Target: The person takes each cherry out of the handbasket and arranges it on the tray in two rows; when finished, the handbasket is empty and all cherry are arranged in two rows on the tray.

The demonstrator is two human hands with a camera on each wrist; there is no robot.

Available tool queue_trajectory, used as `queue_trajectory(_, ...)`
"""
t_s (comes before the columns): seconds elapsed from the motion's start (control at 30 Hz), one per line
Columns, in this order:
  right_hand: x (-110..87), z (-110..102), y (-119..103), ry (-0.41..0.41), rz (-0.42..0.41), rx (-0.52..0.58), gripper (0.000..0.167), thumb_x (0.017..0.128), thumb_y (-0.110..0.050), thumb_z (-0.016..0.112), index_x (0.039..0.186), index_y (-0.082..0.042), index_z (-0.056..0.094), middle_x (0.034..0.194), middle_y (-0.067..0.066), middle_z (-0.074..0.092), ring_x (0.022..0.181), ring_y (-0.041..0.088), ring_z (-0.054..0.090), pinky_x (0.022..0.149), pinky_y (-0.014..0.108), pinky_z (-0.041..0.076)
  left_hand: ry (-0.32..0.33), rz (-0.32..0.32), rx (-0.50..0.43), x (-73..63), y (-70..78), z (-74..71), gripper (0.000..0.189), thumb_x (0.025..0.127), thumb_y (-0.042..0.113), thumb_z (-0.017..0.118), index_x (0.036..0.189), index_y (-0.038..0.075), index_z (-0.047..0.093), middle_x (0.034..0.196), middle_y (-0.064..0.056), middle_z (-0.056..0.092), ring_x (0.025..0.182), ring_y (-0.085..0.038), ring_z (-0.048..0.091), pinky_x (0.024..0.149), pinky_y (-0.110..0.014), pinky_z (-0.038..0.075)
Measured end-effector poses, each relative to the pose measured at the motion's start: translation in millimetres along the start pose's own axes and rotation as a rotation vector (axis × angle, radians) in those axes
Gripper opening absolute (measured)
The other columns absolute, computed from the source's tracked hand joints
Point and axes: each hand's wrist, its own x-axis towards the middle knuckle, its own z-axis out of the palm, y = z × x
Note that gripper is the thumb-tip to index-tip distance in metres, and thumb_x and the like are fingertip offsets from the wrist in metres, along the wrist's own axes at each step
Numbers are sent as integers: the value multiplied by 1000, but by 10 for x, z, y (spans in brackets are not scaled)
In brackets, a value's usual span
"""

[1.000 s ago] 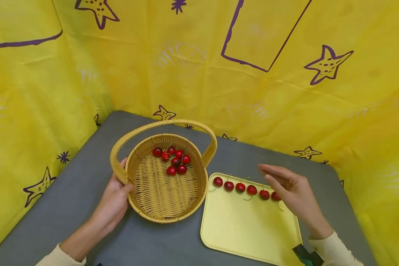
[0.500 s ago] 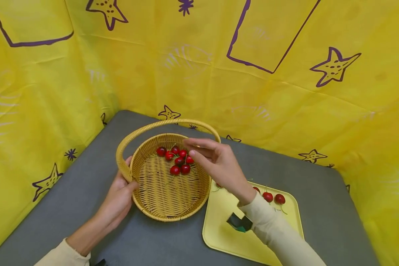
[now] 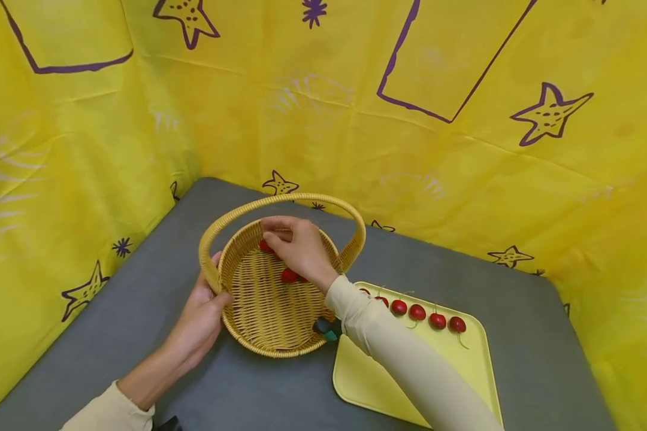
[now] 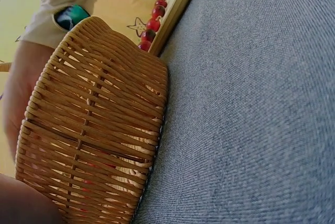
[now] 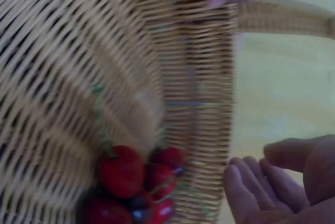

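Observation:
My left hand (image 3: 199,311) grips the left side of a round wicker basket (image 3: 269,305), thumb over its rim below the handle. In the left wrist view, the woven wall (image 4: 94,124) fills much of the picture. My right hand (image 3: 302,245) is over the basket's far part, hiding most of the red cherries (image 3: 289,275) there. The right wrist view shows that hand (image 5: 282,187) with bent, relaxed fingers and nothing between thumb and fingertips. Clustered cherries (image 5: 120,170) with green stems lie against the basket's inner side.
To the right of the basket lies a pale yellow tray (image 3: 366,371), with a row of several cherries (image 3: 417,312) along its far edge. The right forearm crosses over it. Yellow patterned cloth (image 3: 323,120) hangs behind the grey table (image 3: 539,347).
My right hand has travelled left from above the tray's cherry row to over the basket. My left hand keeps its grip on the basket. The head view has shifted slightly.

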Motion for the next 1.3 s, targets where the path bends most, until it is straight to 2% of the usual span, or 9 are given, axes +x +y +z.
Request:
queue_trajectory(0.17, 80, 68, 123, -62, 60, -168, 30, 103, -13, 69, 132, -9, 74, 128, 3, 75, 111, 16, 74, 89, 26, 58, 1, -4, -11, 3, 3, -7, 90, 101, -10, 35, 170, 27, -9, 176, -5, -1, 160, -23, 8, 120, -30, 28)
queue_trajectory(0.3, 133, 94, 184, -87, 74, -238, 32, 103, -8, 66, 134, -8, 73, 131, 7, 74, 114, 20, 73, 92, 30, 58, 2, -7, -17, -2, 0, -15, 91, 100, -11, 35, 170, 26, -10, 176, -5, -3, 160, -23, 6, 126, -39, 20)
queue_trajectory(0.63, 142, 85, 226, -156, 42, -228, 33, 102, -6, 67, 134, -10, 74, 131, 6, 74, 116, 17, 72, 92, 25, 57, -6, 6, -27, 13, -37, -12, 92, 99, -12, 36, 171, 24, -8, 176, -8, -1, 161, -24, 5, 127, -51, 12)
queue_trajectory(1.03, 190, 170, 287, -206, 39, -282, 36, 99, -3, 72, 135, -5, 72, 131, 9, 74, 119, 21, 72, 97, 27, 55, -4, 3, -38, -4, -53, -62, 91, 100, -11, 37, 170, 19, -11, 176, -2, -7, 160, -23, 3, 127, -51, 10)
queue_trajectory(1.17, 203, 178, 314, -230, 2, -319, 36, 98, -2, 73, 133, -3, 73, 132, 10, 73, 119, 22, 71, 97, 27, 55, -7, 11, -36, 0, -50, -70, 90, 100, -11, 38, 170, 18, -11, 176, 0, -7, 160, -22, 3, 128, -47, 12)
queue_trajectory(1.3, 222, 170, 337, -217, -8, -325, 33, 96, 2, 73, 128, -4, 76, 129, 9, 75, 118, 21, 72, 96, 25, 56, -10, 26, -38, 12, -50, -83, 89, 100, -11, 38, 170, 17, -10, 176, -3, -4, 160, -22, 5, 127, -40, 17)
